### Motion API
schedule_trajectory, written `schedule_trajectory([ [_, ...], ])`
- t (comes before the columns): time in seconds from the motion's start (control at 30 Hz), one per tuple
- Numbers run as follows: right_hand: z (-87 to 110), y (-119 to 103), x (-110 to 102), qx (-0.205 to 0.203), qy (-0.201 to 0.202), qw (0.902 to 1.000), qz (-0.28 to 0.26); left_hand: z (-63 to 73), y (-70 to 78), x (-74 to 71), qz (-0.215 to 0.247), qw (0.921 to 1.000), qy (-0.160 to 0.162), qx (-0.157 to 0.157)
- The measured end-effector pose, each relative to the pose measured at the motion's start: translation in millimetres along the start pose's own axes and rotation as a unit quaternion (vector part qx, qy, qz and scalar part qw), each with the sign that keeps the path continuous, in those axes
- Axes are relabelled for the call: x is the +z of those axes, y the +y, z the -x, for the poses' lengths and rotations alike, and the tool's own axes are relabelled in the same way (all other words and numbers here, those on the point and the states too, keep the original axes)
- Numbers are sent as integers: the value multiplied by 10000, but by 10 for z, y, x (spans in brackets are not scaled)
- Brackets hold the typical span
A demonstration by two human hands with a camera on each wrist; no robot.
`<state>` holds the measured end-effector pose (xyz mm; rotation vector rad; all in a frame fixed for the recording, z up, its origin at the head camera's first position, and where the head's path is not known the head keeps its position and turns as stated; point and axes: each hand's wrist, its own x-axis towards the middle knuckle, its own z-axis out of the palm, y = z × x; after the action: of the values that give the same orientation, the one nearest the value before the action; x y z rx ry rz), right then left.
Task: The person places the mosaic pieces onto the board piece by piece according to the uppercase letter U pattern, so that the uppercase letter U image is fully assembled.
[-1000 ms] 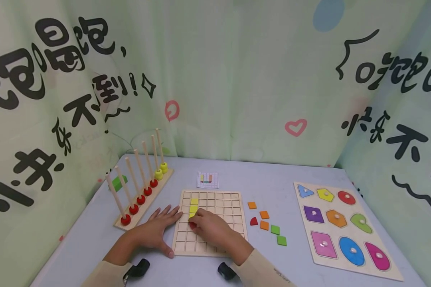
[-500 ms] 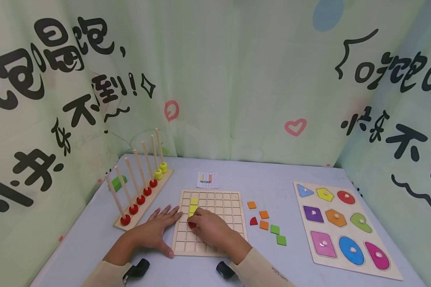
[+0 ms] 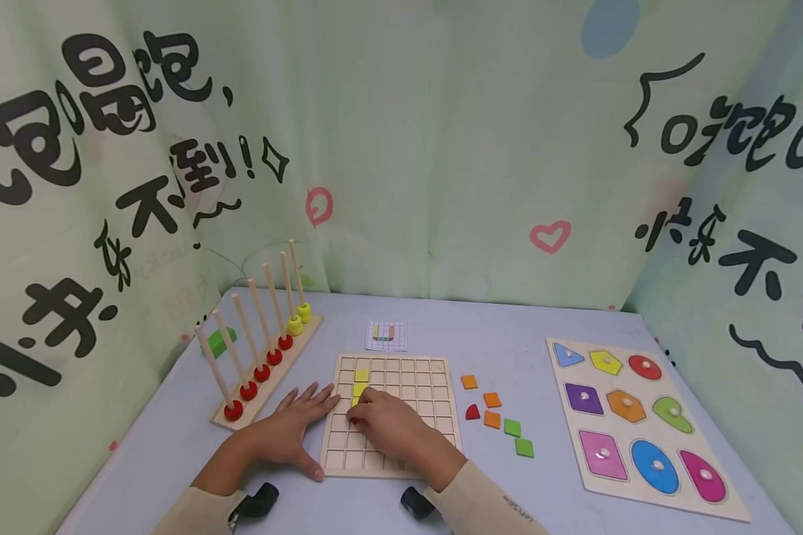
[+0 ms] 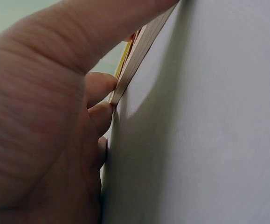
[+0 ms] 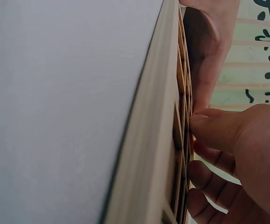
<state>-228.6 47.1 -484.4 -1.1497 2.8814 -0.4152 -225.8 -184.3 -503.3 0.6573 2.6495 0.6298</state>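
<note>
A wooden grid board lies in the middle of the table, with a column of yellow square tiles set in its left part. My left hand rests with spread fingers at the board's left edge, thumb by the near left corner. Over the board, just below the yellow tiles, my right hand pinches a small red tile between thumb and fingers. The fingers hide nearly all of that tile in the head view. Only a bit of red shows at the fingertips in the right wrist view.
Orange tiles, green tiles and a red quarter-round tile lie right of the board. A pattern card lies behind it. A peg rack with beads stands left, a knobbed shape puzzle far right.
The right hand's fingertips have shifted slightly left on the board, and the red tile now shows less beneath them. The left hand has stayed in place.
</note>
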Motion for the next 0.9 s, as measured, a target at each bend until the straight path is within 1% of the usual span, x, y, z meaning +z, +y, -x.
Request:
schedule_trajectory([
  [0.13,1,2,-1,98,-46,9999,-24,-2,8,-1,-9,10000,-8,-60],
  [0.43,59,-6,-44,252,-93,9995,-159,-4,10,-4,8,10000,-9,-46],
  [0.5,95,-1,-65,308,-81,9994,-162,-4,8,-2,-41,10000,-5,-77],
  [0.67,208,58,-96,303,49,9995,-120,-4,6,3,-87,9998,15,-155],
  [0.73,264,104,-103,304,121,9994,-95,-9,5,9,-103,9998,25,-158],
  [0.9,434,220,-159,459,199,9986,-181,-21,15,23,-68,9999,68,-119],
])
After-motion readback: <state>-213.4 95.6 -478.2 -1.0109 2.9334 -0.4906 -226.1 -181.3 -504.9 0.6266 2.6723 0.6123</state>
